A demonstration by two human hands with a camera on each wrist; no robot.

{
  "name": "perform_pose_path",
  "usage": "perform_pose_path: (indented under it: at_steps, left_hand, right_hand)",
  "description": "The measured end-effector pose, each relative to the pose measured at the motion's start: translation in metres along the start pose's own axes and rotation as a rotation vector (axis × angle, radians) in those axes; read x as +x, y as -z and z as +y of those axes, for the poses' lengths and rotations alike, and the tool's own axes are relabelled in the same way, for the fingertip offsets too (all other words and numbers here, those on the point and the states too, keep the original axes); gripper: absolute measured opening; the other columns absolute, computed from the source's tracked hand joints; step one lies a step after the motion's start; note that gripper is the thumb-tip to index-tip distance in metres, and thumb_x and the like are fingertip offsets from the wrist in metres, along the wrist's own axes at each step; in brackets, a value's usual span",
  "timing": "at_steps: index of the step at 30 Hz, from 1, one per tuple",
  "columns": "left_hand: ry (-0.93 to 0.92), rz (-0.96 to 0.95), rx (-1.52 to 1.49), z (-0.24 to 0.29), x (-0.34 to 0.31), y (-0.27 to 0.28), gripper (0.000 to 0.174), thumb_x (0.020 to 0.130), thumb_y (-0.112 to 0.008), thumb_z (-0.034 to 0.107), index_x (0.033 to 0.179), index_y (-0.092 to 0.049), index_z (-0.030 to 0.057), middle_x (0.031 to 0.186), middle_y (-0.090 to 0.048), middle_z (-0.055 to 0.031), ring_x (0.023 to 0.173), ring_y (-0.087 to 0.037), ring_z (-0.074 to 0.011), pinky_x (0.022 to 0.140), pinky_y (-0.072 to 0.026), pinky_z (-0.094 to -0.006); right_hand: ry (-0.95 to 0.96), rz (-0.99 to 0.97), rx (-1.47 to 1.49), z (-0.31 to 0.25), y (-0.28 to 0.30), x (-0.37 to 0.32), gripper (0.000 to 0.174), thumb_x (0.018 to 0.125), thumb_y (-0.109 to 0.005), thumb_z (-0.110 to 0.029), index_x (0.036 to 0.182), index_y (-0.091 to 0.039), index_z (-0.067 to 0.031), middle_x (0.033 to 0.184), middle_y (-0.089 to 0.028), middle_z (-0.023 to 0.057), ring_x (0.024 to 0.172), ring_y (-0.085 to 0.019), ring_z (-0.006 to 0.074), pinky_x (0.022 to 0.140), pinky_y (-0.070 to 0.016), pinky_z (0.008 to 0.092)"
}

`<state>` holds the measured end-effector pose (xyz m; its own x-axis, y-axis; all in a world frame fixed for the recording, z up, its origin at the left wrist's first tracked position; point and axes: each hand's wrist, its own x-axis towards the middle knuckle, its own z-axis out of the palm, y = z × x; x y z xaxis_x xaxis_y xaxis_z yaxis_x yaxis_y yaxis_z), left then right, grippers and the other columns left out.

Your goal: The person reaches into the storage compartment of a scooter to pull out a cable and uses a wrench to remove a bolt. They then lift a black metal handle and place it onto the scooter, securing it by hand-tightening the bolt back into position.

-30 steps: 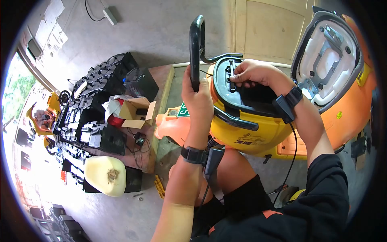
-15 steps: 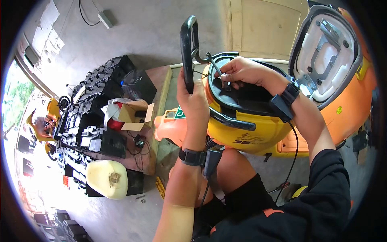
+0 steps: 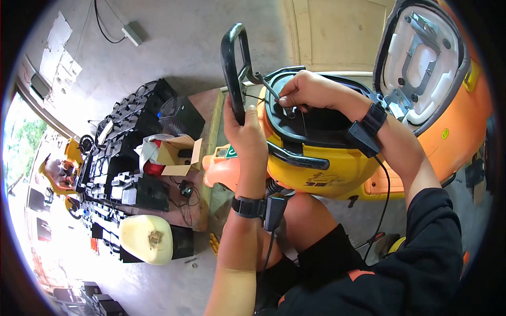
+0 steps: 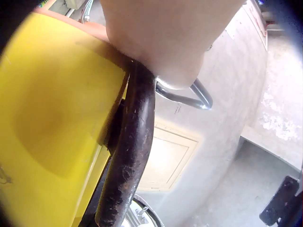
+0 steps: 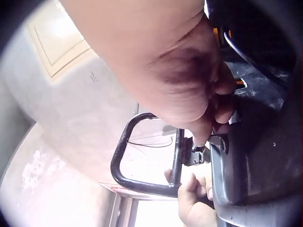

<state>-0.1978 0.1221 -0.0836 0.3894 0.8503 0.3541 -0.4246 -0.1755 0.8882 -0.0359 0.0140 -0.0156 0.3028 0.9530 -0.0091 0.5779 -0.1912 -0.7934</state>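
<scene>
My left hand (image 3: 246,139) grips the lower end of a black tubular frame (image 3: 230,68), held upright at the end of a yellow scooter body (image 3: 300,178). Between thumb and fingers, my right hand (image 3: 316,92) pinches a thin grey socket wrench (image 3: 268,87). The wrench slants to the upper left over the rim of the open under-seat compartment (image 3: 329,124), its round end by the frame's lower bend. In the right wrist view, the frame's loop (image 5: 117,163) stands beyond the fingers, with the left hand (image 5: 194,210) below; the right palm hides most of the wrench.
The seat (image 3: 421,68) is raised on the right, underside showing. A black side rail (image 3: 299,158) runs along the scooter. Left stand rows of black batteries (image 3: 134,129), an open cardboard box (image 3: 179,152) and a cream cushion (image 3: 146,239). A door (image 3: 340,34) is behind.
My right hand has moved left, and the wrench has swung from upright over the compartment to slanting toward the frame. The frame, still in my left hand, has shifted left and tilted slightly.
</scene>
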Motion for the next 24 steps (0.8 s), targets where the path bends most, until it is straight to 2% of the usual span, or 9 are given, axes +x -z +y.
perform_pose_path:
  at_steps: [4,7,9,12,16,19,24]
  left_hand:
    - [0.008,0.003,0.015,0.001,0.001,0.001,0.045,0.095,-0.059,-0.001,0.140,-0.053,-0.0045,0.116,-0.063,-0.0049,0.098,-0.057,-0.0118,0.091,-0.0460,-0.0256]
    - [0.016,0.006,0.028,0.000,0.001,0.002,0.045,0.095,-0.059,0.000,0.140,-0.052,-0.0048,0.115,-0.063,-0.0050,0.099,-0.058,-0.0123,0.093,-0.0460,-0.0261]
    - [0.008,0.000,0.019,-0.001,0.001,0.001,0.046,0.095,-0.059,0.000,0.140,-0.052,-0.0050,0.116,-0.063,-0.0051,0.100,-0.058,-0.0123,0.093,-0.0460,-0.0263]
    - [0.018,0.004,-0.020,-0.002,0.001,0.001,0.046,0.095,-0.059,0.000,0.140,-0.052,-0.0051,0.117,-0.062,-0.0054,0.101,-0.057,-0.0125,0.094,-0.0455,-0.0265]
    - [0.001,0.005,0.007,-0.001,0.002,0.002,0.045,0.095,-0.058,-0.001,0.140,-0.052,-0.0048,0.119,-0.062,-0.0059,0.103,-0.057,-0.0135,0.096,-0.0447,-0.0272]
    - [-0.006,0.007,0.002,0.001,0.000,0.001,0.045,0.095,-0.058,-0.001,0.139,-0.053,-0.0043,0.118,-0.062,-0.0056,0.103,-0.057,-0.0134,0.096,-0.0446,-0.0271]
    - [0.003,0.010,0.013,0.001,-0.001,0.003,0.045,0.094,-0.059,-0.002,0.139,-0.053,-0.0038,0.116,-0.062,-0.0043,0.101,-0.057,-0.0124,0.094,-0.0444,-0.0261]
  right_hand:
    - [-0.069,0.024,0.022,-0.001,-0.003,0.001,0.021,0.095,-0.075,-0.018,0.106,-0.077,-0.0006,0.069,-0.064,-0.0013,0.055,-0.055,0.0061,0.054,-0.0438,0.0250]
    - [-0.027,-0.002,0.016,-0.007,-0.002,0.000,0.021,0.095,-0.074,-0.018,0.106,-0.077,-0.0002,0.070,-0.065,-0.0010,0.055,-0.056,0.0062,0.054,-0.0445,0.0248]
    - [0.097,-0.057,-0.045,-0.007,-0.001,0.000,0.022,0.096,-0.073,-0.018,0.106,-0.076,0.0008,0.071,-0.065,-0.0013,0.056,-0.056,0.0059,0.054,-0.0448,0.0244]
    - [0.012,-0.048,0.007,-0.012,-0.003,-0.003,0.023,0.096,-0.073,-0.019,0.106,-0.075,0.0009,0.072,-0.064,-0.0019,0.058,-0.056,0.0056,0.055,-0.0445,0.0236]
    - [0.004,-0.052,0.097,-0.003,-0.003,0.002,0.021,0.096,-0.073,-0.021,0.104,-0.074,-0.0011,0.074,-0.064,-0.0028,0.060,-0.055,0.0047,0.055,-0.0441,0.0223]
    - [0.021,-0.100,0.267,0.001,0.001,0.003,0.020,0.098,-0.071,-0.023,0.101,-0.072,-0.0028,0.077,-0.066,-0.0025,0.060,-0.055,0.0042,0.056,-0.0445,0.0205]
    - [-0.056,0.054,0.721,0.004,0.007,0.002,0.015,0.099,-0.069,-0.020,0.096,-0.068,-0.0052,0.090,-0.072,0.0024,0.065,-0.063,0.0072,0.056,-0.0495,0.0195]
